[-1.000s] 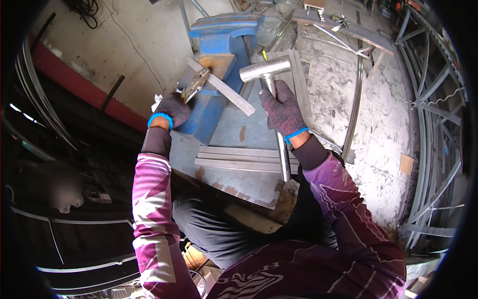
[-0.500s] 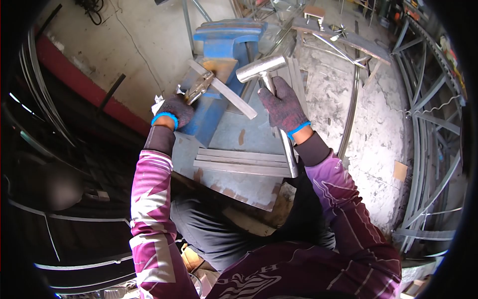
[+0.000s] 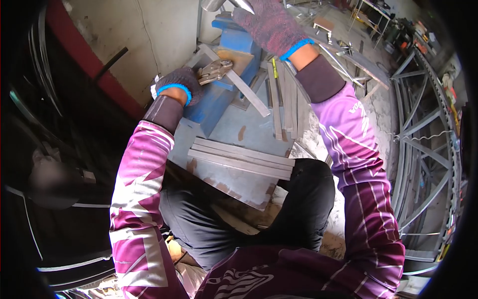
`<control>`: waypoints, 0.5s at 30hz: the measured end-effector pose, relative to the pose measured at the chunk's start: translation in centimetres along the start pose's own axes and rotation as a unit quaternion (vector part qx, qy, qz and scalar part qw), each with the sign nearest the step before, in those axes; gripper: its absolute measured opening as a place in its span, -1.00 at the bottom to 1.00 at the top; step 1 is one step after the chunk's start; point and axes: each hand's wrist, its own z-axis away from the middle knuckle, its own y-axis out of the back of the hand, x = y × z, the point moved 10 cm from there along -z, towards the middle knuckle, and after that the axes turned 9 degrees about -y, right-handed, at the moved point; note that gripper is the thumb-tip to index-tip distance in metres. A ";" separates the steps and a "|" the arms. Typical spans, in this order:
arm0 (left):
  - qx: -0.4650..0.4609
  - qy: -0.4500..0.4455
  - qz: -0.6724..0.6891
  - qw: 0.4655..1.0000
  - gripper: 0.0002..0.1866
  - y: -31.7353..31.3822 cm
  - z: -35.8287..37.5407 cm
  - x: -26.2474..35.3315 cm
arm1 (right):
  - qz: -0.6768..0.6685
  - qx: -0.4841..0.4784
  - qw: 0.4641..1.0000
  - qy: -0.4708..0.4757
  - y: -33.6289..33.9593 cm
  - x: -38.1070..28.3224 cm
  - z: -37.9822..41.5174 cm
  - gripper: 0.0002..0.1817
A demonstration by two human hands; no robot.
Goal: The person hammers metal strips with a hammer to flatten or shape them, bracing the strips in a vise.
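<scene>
My left hand [image 3: 179,85], in a dark knit glove with a blue cuff, is closed around the handles of locking pliers [image 3: 217,71]. The plier jaws grip a flat metal bar [image 3: 247,94], which lies slantwise across the blue vise [image 3: 205,108]. Up at the top edge, my gloved right hand [image 3: 274,27] is closed on a metal hammer [image 3: 213,4], raised above the vise and apart from the bar. Much of the hammer lies outside the view or behind the hand.
Several flat bars [image 3: 239,158] lie side by side on the grey metal plate [image 3: 224,185] before my knees. More bars [image 3: 289,99] and a yellow-marked strip [image 3: 275,69] lie right of the vise. A low bench [image 3: 366,62] stands beyond; a metal rack [image 3: 423,124] runs along the right.
My right hand has swung the hammer up and away, to the top edge of the view. The left hand still grips the pliers on the bar. The view has shifted slightly.
</scene>
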 end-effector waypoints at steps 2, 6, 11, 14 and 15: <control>-0.001 0.003 -0.001 1.000 -0.48 0.3 0.4 0.3 | 0.022 -0.094 0.992 -0.080 -2.0 0.7 1.4 -0.58; 0.012 -0.008 0.004 1.000 -0.52 -0.6 -0.1 -0.2 | 0.123 -0.278 0.942 -0.141 -6.3 3.3 6.7 -0.55; 0.027 -0.012 0.022 0.999 -0.50 -3.0 -0.7 -1.1 | -0.030 -0.181 0.957 -0.223 -3.2 5.8 11.6 -0.51; 0.034 -0.010 0.048 0.998 -0.52 -3.3 0.0 -0.8 | -0.148 -0.137 0.928 -0.313 -3.6 7.6 17.2 -0.49; 0.023 -0.011 0.048 0.998 -0.52 -3.4 -0.2 -0.9 | -0.214 -0.138 0.891 -0.376 -4.0 8.2 18.7 -0.47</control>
